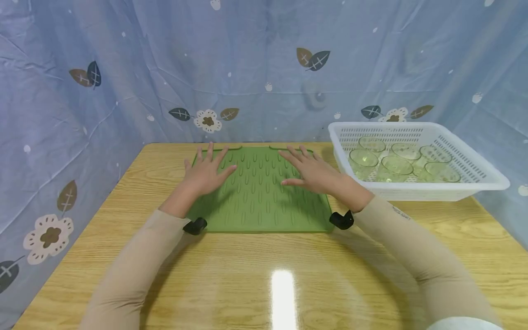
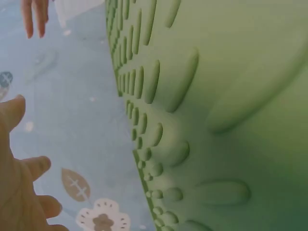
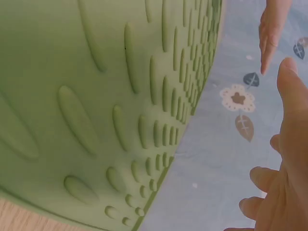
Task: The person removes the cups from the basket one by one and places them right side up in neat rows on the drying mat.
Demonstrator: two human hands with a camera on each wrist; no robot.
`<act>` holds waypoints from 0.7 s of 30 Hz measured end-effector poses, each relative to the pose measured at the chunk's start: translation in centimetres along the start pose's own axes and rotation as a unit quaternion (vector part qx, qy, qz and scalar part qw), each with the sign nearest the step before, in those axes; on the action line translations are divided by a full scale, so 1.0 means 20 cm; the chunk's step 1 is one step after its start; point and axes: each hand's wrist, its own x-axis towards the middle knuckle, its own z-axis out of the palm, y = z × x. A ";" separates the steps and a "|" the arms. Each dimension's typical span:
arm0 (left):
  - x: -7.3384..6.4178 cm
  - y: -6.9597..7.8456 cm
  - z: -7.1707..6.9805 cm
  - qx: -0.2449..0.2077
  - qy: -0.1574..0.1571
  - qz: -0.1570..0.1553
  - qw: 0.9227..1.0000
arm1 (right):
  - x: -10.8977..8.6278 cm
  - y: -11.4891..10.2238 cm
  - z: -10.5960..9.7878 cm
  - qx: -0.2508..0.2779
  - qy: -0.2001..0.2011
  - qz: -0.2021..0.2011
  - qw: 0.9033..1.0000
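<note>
A green ridged drying mat (image 1: pixel 260 192) lies flat on the wooden table, its raised oval bumps filling both wrist views. Over its left part I hold my left hand (image 1: pixel 204 174), palm down with the fingers spread. My right hand (image 1: pixel 311 172) hovers above the mat's right part in much the same pose, thumb pointing inward. Neither hand holds anything. In the left wrist view the left fingers (image 2: pixel 36 168) stand apart from the mat surface. The right wrist view likewise shows the right fingers (image 3: pixel 269 185) clear of it.
A white slotted plastic basket (image 1: pixel 416 192) stands at the right back of the table, with several clear drinking glasses (image 1: pixel 397 166) inside. Wooden tabletop (image 1: pixel 231 275) stretches in front of the mat. A blue patterned curtain (image 1: pixel 255 68) hangs behind and at both sides.
</note>
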 end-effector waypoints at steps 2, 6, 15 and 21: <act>-0.02 0.00 -0.01 -0.001 0.000 0.006 1.000 | -0.02 0.00 -0.01 -0.002 0.001 -0.008 1.000; -0.05 -0.01 -0.01 0.001 0.000 0.013 1.000 | -0.05 -0.01 -0.02 -0.003 -0.005 -0.016 1.000; -0.13 -0.05 -0.01 0.006 0.004 0.028 1.000 | -0.11 0.05 0.00 0.005 0.013 -0.031 0.999; -0.17 -0.08 -0.01 -0.005 0.010 0.032 0.999 | -0.17 0.07 -0.03 0.000 0.052 -0.057 0.997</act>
